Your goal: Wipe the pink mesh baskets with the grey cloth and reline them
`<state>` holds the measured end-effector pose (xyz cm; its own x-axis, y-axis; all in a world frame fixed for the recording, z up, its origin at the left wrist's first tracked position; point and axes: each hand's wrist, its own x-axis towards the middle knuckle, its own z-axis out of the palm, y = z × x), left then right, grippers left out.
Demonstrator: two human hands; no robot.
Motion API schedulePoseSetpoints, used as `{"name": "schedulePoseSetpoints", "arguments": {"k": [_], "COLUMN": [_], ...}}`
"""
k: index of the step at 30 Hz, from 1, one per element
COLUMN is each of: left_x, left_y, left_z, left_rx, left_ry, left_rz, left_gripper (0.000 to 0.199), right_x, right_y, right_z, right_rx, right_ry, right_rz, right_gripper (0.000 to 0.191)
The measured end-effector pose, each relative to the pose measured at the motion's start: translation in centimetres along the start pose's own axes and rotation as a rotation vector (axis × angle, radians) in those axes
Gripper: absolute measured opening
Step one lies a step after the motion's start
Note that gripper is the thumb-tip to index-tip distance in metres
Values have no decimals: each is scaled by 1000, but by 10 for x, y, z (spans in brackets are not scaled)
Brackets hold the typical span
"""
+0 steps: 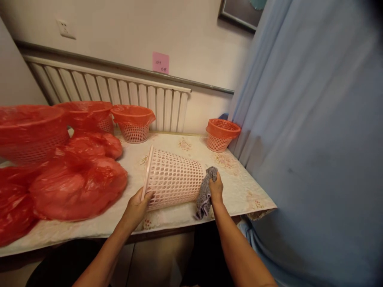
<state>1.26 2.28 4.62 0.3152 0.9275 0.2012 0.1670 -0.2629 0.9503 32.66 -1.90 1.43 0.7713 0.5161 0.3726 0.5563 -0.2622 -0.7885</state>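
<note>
A pale pink perforated plastic basket (175, 179) lies on its side over the table, its rim to the left and its base to the right. My left hand (137, 209) grips the rim at the lower left, thumb on the outer wall. A grey cloth (205, 194) is bunched in my right hand (216, 189), pressed against or close beside the basket's base. Part of the cloth hangs down toward the table's front edge. The fingers of both hands are partly hidden.
Red-lined baskets stand at the back left (135, 125) and back right (220, 135). Red plastic bags (80, 187) fill the left of the flowered tablecloth (239, 191). A radiator (143, 95) is behind; a blue curtain (299, 139) hangs at the right.
</note>
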Motion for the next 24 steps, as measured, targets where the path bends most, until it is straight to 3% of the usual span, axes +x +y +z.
{"name": "schedulePoseSetpoints", "arguments": {"k": [2, 6, 15, 24], "left_x": [0, 0, -2, -1], "left_y": [-4, -9, -11, -25], "left_z": [-2, -5, -3, -5], "left_rx": [18, 20, 70, 80], "left_ry": [-13, -26, -21, -42], "left_rz": [3, 7, -28, -12], "left_gripper": [47, 46, 54, 56], "right_x": [-3, -4, 6, 9], "right_y": [-4, -17, -25, -21], "right_z": [-5, -14, -10, -5], "right_rx": [37, 81, 7, 29], "right_ry": [-21, -189, -224, -268], "right_rz": [-50, -139, 29, 80], "right_gripper": [54, 43, 41, 45]}}
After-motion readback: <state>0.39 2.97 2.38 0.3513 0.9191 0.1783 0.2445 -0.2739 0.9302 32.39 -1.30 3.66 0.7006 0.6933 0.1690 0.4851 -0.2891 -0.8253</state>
